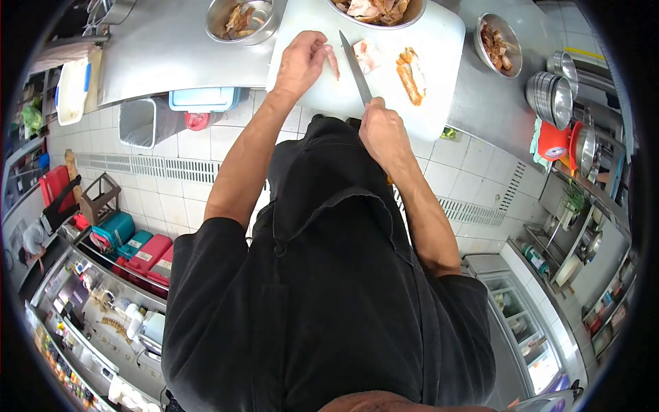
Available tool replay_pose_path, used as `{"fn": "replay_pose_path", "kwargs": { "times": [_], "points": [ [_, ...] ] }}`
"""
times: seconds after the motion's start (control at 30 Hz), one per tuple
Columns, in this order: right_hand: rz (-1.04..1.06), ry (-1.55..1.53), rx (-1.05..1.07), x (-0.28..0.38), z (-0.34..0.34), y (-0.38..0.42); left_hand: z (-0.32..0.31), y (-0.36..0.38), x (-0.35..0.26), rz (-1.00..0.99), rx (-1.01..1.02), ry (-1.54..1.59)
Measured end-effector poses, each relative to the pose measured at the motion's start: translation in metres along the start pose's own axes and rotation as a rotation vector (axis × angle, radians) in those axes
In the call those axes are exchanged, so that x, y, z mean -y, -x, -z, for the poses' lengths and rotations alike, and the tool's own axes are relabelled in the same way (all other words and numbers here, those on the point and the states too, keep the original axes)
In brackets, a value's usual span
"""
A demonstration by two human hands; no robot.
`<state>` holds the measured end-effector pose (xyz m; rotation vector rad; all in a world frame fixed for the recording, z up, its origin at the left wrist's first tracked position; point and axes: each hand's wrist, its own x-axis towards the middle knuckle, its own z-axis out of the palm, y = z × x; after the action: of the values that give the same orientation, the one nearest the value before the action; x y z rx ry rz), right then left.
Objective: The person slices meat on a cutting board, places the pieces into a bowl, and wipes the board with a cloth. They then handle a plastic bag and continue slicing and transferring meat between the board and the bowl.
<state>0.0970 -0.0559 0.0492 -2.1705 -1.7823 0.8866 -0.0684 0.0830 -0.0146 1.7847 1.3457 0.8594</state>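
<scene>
My right hand [383,132] is closed around the handle of a kitchen knife [355,69], its blade slanting up and left over a white cutting board [391,113]. To the left of the blade, my left hand [302,63] has its fingers bent together on a thin pinkish strip of meat [333,64] that hangs near the board. Just right of the blade lies a pale, flat piece of meat [367,55]. Farther right is a browned piece of cooked meat [411,77]. Neither hand touches these two pieces.
Metal bowls of cooked meat stand around the board: one bowl [264,31] at left, another bowl [381,26] at the far edge, a third bowl [513,67] at right. Stacked bowls [549,99] and a red scale [553,141] sit farther right. A lined bin [139,123] is below the counter.
</scene>
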Motion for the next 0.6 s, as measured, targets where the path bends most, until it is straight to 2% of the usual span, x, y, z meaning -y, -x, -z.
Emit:
{"fn": "replay_pose_path", "kwargs": {
  "times": [0.1, 0.2, 0.3, 0.6],
  "points": [
    [0.009, 0.022, 0.032, 0.012, 0.006, 0.003, 0.003, 0.006, 0.012, -0.090, -0.024, 0.059],
    [0.030, 0.048, 0.065, 0.017, 0.005, 0.005, 0.002, 0.008, 0.007, -0.258, -0.027, -0.063],
    [0.047, 0.042, 0.070, 0.018, 0.005, 0.004, -0.003, 0.006, 0.010, -0.320, -0.051, -0.111],
    [0.093, 0.074, 0.078, 0.027, 0.004, -0.013, -0.003, 0.005, 0.012, -0.281, -0.019, -0.106]
  ]
}}
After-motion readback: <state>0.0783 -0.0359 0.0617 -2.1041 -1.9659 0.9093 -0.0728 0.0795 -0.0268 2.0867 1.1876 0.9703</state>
